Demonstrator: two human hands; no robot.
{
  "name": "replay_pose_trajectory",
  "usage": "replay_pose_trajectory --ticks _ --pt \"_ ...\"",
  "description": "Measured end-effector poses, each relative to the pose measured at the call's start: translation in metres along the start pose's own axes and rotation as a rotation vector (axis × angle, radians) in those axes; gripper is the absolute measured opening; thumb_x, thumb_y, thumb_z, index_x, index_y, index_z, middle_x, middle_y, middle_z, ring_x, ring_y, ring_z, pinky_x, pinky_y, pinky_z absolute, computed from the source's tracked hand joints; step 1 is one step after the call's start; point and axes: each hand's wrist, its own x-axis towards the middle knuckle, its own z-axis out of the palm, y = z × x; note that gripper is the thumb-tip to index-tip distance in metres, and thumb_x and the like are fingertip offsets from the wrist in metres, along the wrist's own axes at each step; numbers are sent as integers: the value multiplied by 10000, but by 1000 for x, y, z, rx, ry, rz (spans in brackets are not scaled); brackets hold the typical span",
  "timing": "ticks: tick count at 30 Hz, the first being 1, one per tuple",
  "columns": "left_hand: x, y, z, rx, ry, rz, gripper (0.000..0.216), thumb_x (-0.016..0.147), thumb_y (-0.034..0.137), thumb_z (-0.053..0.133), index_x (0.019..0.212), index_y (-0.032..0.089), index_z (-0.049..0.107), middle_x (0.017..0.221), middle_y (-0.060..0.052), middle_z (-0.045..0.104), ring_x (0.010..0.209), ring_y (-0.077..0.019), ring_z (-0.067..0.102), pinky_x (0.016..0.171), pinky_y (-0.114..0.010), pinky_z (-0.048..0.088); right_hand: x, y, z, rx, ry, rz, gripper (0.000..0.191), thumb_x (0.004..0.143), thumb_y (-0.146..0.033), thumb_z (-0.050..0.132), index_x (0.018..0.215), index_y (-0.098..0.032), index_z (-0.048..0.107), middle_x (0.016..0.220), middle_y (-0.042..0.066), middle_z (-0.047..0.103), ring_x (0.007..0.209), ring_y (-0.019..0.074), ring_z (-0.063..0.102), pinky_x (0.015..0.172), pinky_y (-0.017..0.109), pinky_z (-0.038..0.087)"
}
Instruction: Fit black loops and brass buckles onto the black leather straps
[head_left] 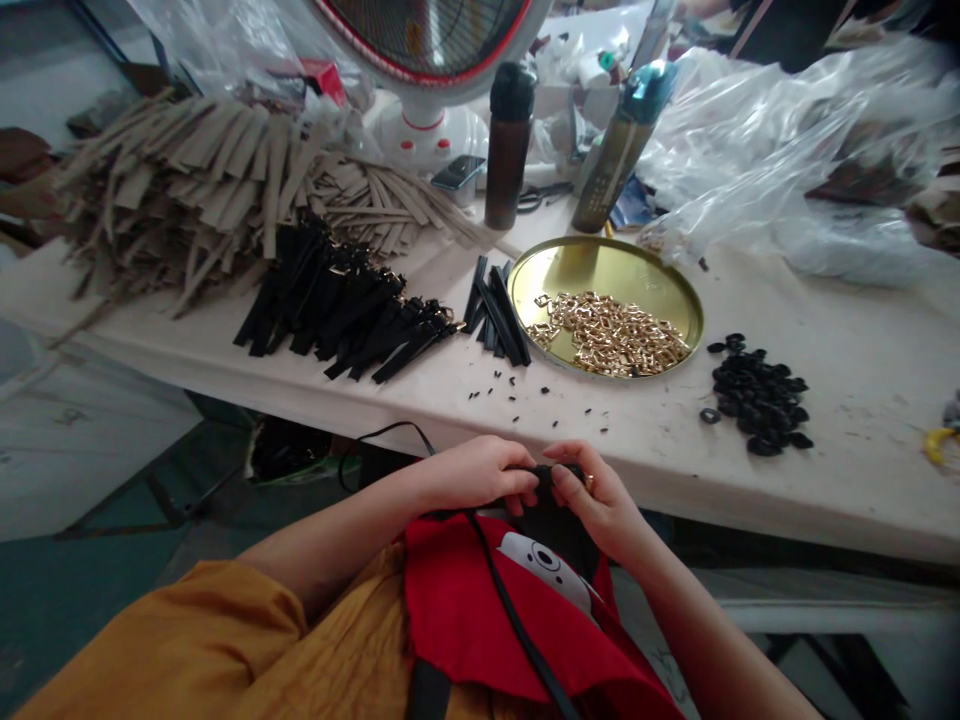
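Observation:
My left hand (491,472) is closed, its thumb and fingers pinching one end of a short black strap (546,474) just off the table's front edge. On the other end, my right hand (600,500) grips the same strap between thumb and forefinger. A small gold-coloured piece (589,483) shows at the right fingers; whether it is a buckle or a finger ring I cannot tell. A long thin black cord (499,580) hangs over the red apron (465,590) in my lap. Both hands partly hide the strap.
A round gold tray (536,265) holds many gold buckles (619,335). Black loops (757,395) lie right of it; loose black strips (495,310), buckled black straps (330,300) and beige strips (180,190) lie left. Behind stand a fan (427,130) and two bottles (510,150) (619,150).

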Motion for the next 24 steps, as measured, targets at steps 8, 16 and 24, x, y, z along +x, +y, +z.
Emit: replay_pose_trajectory --ticks 8,16,24 --pt "3 -8 6 -240 -17 -51 205 803 311 468 755 119 523 701 -26 628 551 -81 567 569 -209 449 -7 0 -6 -116 -71 -50 199 845 -302 441 1018 -222 499 861 36 566 611 127 500 545 245 397" --pt "2 0 3 -5 -8 18 177 778 284 466 790 130 553 732 -14 633 557 -77 549 522 -181 418 -8 7 5 113 61 14 233 875 -367 392 1038 -208 443 608 -39 445 514 109 438 466 217 355" --pt "3 0 10 157 95 -7 149 765 258 466 724 141 547 658 2 606 532 -90 539 489 -182 385 -8 13 13 -98 148 -44 214 876 -345 387 1012 -199 467 710 1 528 541 117 451 505 236 372"
